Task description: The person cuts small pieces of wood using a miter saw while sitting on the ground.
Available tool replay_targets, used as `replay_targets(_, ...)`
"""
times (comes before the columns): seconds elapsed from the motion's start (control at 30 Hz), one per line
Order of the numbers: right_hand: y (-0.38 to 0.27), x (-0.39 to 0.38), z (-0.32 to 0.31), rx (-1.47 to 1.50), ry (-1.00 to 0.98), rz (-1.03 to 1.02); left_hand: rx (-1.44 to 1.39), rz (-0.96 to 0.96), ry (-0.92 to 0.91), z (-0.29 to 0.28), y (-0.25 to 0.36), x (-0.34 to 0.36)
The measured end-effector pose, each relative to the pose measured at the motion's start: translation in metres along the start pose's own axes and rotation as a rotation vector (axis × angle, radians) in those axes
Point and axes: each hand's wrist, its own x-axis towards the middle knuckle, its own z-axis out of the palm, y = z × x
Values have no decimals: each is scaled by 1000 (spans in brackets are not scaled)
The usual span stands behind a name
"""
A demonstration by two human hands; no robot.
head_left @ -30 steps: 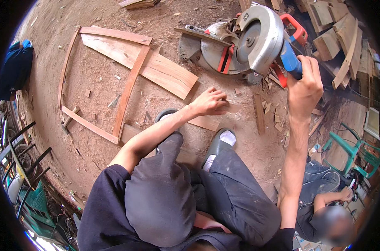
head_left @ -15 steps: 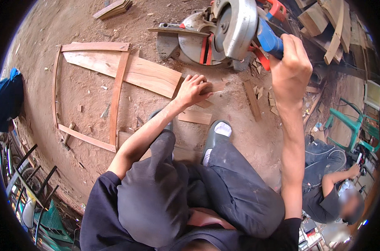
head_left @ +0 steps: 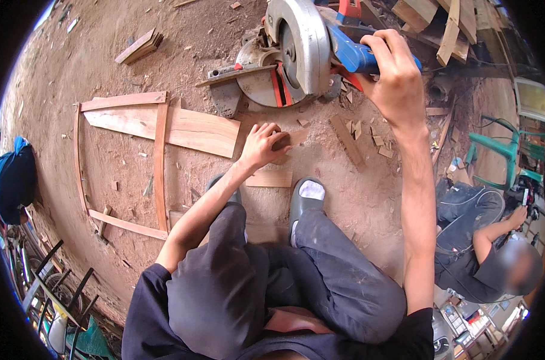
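Note:
My right hand (head_left: 398, 84) is wrapped round the blue handle (head_left: 351, 51) of a miter saw, whose grey blade guard (head_left: 311, 54) stands raised over its round metal base (head_left: 254, 87). My left hand (head_left: 263, 145) is low over the ground in front of the saw. Its fingers are curled on a small piece of wood (head_left: 297, 137), which sticks out to their right. Between my feet and that hand lies a short flat board (head_left: 270, 179). The underside of my left hand's grip is hidden.
On the left, a frame of thin wooden strips (head_left: 162, 150) overlaps a tapered plank (head_left: 203, 132). A hammer (head_left: 103, 225) lies by its lower strip. Offcuts (head_left: 347, 141) lie right of the saw, lumber (head_left: 446, 30) beyond. A co-worker (head_left: 482, 240) sits at right near a green chair (head_left: 494, 150).
The view has shifted, so the saw and ground sit differently in the picture. My right hand's fingers lie further over the blue handle, its end now showing. My left hand stays on the wood piece.

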Motion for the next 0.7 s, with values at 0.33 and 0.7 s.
replay_targets(0.33, 11, -6, 9, -35, 63, -54, 3, -55, -84, -1, 6, -4)
replay_targets(0.7, -1, 3, 15, -56, 157, -54, -8, -79, -83, -9, 5, -5)
